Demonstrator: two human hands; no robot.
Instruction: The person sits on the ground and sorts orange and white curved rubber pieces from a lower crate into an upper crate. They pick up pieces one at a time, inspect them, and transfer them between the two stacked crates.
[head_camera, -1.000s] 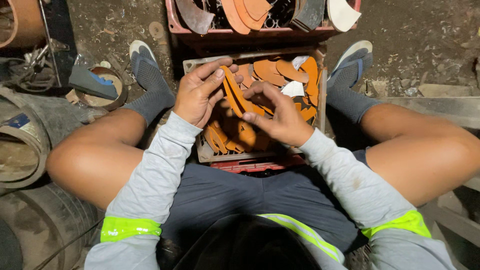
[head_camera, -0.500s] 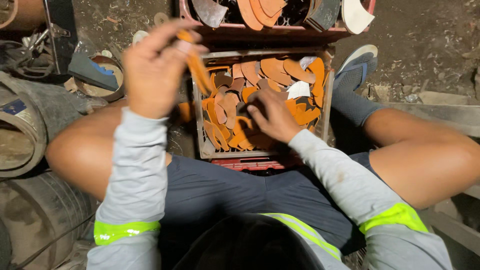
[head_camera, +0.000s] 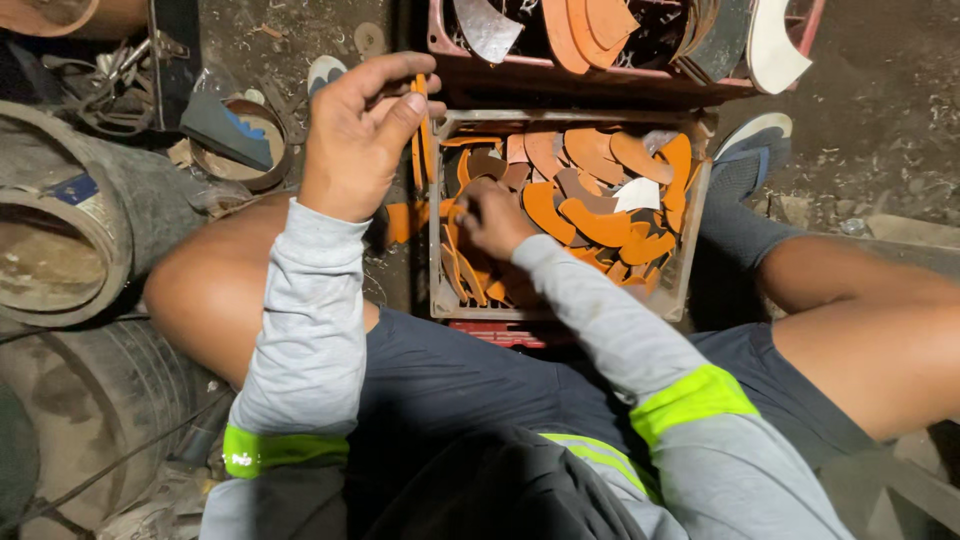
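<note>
Sitting on the dirt floor (head_camera: 880, 90) with legs spread, the person has a grey crate (head_camera: 690, 260) between the knees, the landmark for everything else. Beyond the crate stands a red crate (head_camera: 600, 82) of grey, orange and white curved offcuts. Well left of the grey crate lie two rusty drums (head_camera: 70, 250). Inside the grey crate is a heap of orange curved pieces (head_camera: 600, 200). The left hand (head_camera: 360, 140), raised just left of the crate's near corner, pinches one thin orange piece (head_camera: 421, 130) edge-on between thumb and fingers. The right hand (head_camera: 492, 215) is down in the crate's left part, fingers curled among the pieces; whether its grip holds one, I cannot tell.
</note>
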